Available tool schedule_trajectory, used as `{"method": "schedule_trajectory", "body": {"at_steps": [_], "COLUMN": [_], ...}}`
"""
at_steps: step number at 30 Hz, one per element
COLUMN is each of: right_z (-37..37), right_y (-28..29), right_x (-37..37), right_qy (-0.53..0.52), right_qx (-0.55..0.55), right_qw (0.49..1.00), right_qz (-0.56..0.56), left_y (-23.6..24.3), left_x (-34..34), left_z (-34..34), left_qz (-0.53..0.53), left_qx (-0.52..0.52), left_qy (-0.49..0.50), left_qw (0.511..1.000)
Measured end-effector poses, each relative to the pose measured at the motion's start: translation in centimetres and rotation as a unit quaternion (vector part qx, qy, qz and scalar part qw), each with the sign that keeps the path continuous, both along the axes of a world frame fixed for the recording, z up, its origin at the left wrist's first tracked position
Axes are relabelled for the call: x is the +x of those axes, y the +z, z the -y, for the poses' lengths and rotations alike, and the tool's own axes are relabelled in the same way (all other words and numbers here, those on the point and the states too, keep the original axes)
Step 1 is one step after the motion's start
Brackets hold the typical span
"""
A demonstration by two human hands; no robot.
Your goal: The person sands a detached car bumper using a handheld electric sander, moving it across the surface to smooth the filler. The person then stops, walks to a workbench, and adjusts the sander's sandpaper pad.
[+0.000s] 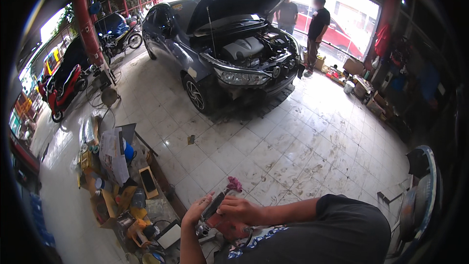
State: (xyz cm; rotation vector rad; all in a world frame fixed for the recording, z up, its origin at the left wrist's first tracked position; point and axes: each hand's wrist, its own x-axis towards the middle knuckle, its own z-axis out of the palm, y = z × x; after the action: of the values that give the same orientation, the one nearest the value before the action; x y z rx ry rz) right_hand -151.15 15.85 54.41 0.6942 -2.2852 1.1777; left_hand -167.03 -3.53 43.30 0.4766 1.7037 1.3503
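Note:
My right hand (239,211) is closed around a hand tool near my lap, its exact kind unclear. The tool has a red body (227,228), and a dark bar (213,207) lies along it. Just beyond my fingers a frilly pink piece (234,184) sticks out at the far end; whether it belongs to the tool I cannot tell. My left hand (197,209) is beside the dark bar, fingers stretched out and palm turned toward it. Any contact there is hard to make out.
Ahead stands a dark car (234,63), bonnet raised, front bumper off. A cluttered bench (171,198) with boxes and a phone (147,179) is at left. A round-framed stand (422,190) is at right. Two people (318,24) stand behind the car; a red scooter (66,88) is far left.

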Motion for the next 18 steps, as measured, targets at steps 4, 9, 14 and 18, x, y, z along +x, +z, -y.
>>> {"method": "schedule_trajectory", "body": {"at_steps": [4, 9, 14, 18], "right_z": [-0.2, -0.9, -2.0, -3.2], "right_y": [-0.4, -0.8, -0.6, 0.3], "right_x": [1.1, 1.9, 2.4, 3.1], "right_qy": [0.014, 0.023, 0.011, 0.019], "right_qx": [0.037, 0.058, 0.067, 0.044], "right_qw": [0.999, 0.998, 0.998, 0.998], "right_qz": [0.013, -0.001, 0.012, 0.026], "left_y": [-1.8, -3.6, -3.5, -3.4], "left_x": [-2.3, -1.5, 0.2, -0.2], "left_z": [-1.8, -5.0, -4.8, -4.9], "left_qz": [0.005, -0.041, -0.009, 0.240], "left_qx": [-0.072, -0.103, 0.198, 0.371], "left_qy": [-0.095, -0.111, 0.163, 0.240], "left_qw": [0.993, 0.988, 0.966, 0.864]}}
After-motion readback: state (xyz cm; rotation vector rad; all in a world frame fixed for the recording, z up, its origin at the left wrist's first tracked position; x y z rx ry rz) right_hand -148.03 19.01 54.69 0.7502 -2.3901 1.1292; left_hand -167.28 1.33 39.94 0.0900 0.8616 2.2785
